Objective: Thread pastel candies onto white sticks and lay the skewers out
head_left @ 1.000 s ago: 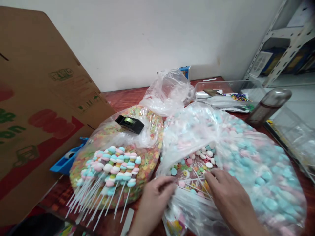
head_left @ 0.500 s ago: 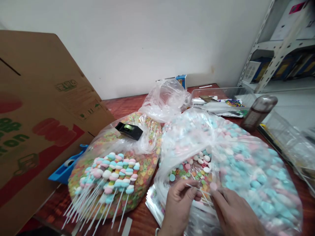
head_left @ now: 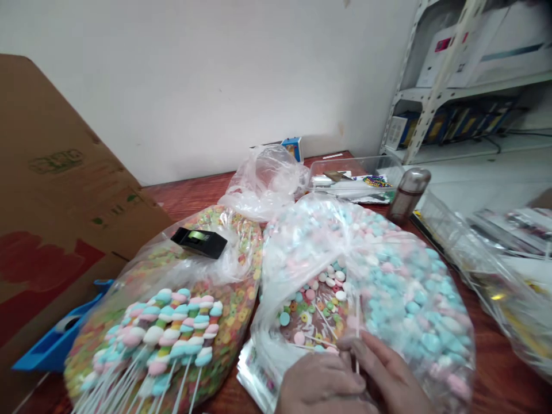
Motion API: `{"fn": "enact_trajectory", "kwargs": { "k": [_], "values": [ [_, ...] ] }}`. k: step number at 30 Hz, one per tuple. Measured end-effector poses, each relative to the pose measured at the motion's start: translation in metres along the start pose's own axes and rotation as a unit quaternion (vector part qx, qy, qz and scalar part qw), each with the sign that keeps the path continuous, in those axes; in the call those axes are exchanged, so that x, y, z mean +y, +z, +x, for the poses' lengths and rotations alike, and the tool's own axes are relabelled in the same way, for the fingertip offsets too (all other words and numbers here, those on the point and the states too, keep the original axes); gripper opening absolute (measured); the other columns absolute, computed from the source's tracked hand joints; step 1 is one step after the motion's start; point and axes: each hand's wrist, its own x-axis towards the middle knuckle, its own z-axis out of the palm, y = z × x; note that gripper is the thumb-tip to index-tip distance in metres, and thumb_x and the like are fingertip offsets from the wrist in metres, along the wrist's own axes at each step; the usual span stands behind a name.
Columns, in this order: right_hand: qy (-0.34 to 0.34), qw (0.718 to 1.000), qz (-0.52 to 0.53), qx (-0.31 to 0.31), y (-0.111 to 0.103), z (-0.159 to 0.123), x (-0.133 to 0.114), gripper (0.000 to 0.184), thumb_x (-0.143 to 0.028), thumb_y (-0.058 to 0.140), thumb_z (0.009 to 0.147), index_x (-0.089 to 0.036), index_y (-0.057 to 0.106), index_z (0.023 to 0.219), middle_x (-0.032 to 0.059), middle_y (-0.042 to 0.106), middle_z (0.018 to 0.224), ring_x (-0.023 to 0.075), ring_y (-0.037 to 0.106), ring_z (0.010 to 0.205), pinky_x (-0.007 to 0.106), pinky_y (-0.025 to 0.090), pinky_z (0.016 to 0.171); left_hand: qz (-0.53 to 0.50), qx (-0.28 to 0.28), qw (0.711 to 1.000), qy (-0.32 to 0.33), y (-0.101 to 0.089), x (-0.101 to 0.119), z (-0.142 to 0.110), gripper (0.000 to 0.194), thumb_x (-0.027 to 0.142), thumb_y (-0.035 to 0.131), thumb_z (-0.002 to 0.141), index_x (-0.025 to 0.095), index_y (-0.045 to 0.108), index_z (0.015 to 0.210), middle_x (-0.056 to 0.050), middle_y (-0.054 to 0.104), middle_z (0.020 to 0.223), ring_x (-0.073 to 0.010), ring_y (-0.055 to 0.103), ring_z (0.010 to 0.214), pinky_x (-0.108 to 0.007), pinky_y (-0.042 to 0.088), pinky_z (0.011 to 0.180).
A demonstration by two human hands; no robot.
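A thin white stick (head_left: pixel 357 315) points upward from between my hands. My right hand (head_left: pixel 388 371) has thumb and fingers pinched around it. My left hand (head_left: pixel 321 382) is closed with its fingers curled against the stick's lower end; what they hold is hidden. Just beyond is the opening of a clear plastic bag (head_left: pixel 269 313), where loose pastel candies (head_left: pixel 309 294), small coloured rings (head_left: pixel 304 317) and more white sticks (head_left: pixel 325 322) lie. Finished candy skewers (head_left: pixel 172 325), with pink, blue and white pieces threaded on white sticks, rest in a pile to the left.
The skewers lie on a bag of coloured ring candy (head_left: pixel 241 287), with a black tape dispenser (head_left: pixel 200 242) on top. A cardboard box (head_left: pixel 64 161) and blue dispenser (head_left: pixel 64 336) stand left. A bottle (head_left: pixel 409 195), clear tray (head_left: pixel 353 178) and shelf (head_left: pixel 426 115) are at right.
The view has swung right, so everything sits further left. My hands have come closer together and lower, and the stick between them has turned from slanted to upright.
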Motion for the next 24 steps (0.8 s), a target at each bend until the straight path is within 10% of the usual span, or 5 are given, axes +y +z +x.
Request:
{"fn": "enact_trajectory", "kwargs": {
  "k": [4,7,9,14,24],
  "values": [
    [-0.096,0.988,0.05,0.109,-0.015,0.025,-0.024,0.034,-0.055,0.05,0.088,-0.023,0.06,0.091,-0.0027,0.061,0.07,0.0141,0.057,0.06,0.024,0.046,0.056,0.12,0.045,0.992,0.002,0.01,-0.024,0.006,0.027,0.026,0.06,0.086,0.03,0.071,0.111,-0.01,0.073,0.111,-0.0271,0.064,0.109,-0.041,0.049,0.095],
    [-0.198,0.933,-0.268,0.139,-0.026,0.052,-0.037,0.027,-0.04,0.042,0.094,-0.021,0.06,0.085,-0.0022,0.057,0.068,0.0142,0.055,0.063,0.024,0.043,0.059,0.256,0.129,0.957,-0.039,0.002,-0.038,0.031,0.032,0.018,0.047,0.091,0.023,0.067,0.115,-0.012,0.07,0.115,-0.0239,0.062,0.11,-0.039,0.047,0.097],
    [-0.241,0.868,-0.421,0.105,-0.026,0.071,-0.037,0.021,-0.022,0.042,0.089,-0.021,0.062,0.086,0.0018,0.064,0.086,0.0169,0.059,0.083,0.026,0.045,0.075,0.3,0.1,0.946,-0.07,-0.005,-0.043,0.057,0.033,0.014,0.041,0.091,0.021,0.067,0.111,-0.01,0.07,0.112,-0.0212,0.063,0.105,-0.036,0.048,0.094],
    [-0.202,0.835,-0.496,0.126,-0.038,0.091,-0.007,0.028,-0.011,0.043,0.081,-0.02,0.063,0.099,0.0045,0.067,0.09,0.0191,0.062,0.086,0.027,0.043,0.074,0.396,-0.036,0.905,-0.151,-0.007,-0.055,0.102,0.027,0.011,0.042,0.089,0.02,0.067,0.094,-0.007,0.071,0.099,-0.0204,0.065,0.094,-0.029,0.047,0.084],
    [-0.139,0.831,-0.522,0.132,-0.089,0.063,0.012,0.039,-0.022,0.041,0.086,-0.02,0.057,0.121,0.0087,0.066,0.115,0.0238,0.062,0.103,0.033,0.045,0.085,0.481,-0.08,0.84,-0.239,-0.017,-0.058,0.049,0.018,0.012,0.048,0.086,0.019,0.063,0.081,-0.007,0.069,0.089,-0.0218,0.064,0.083,-0.03,0.044,0.075]
  ]
}}
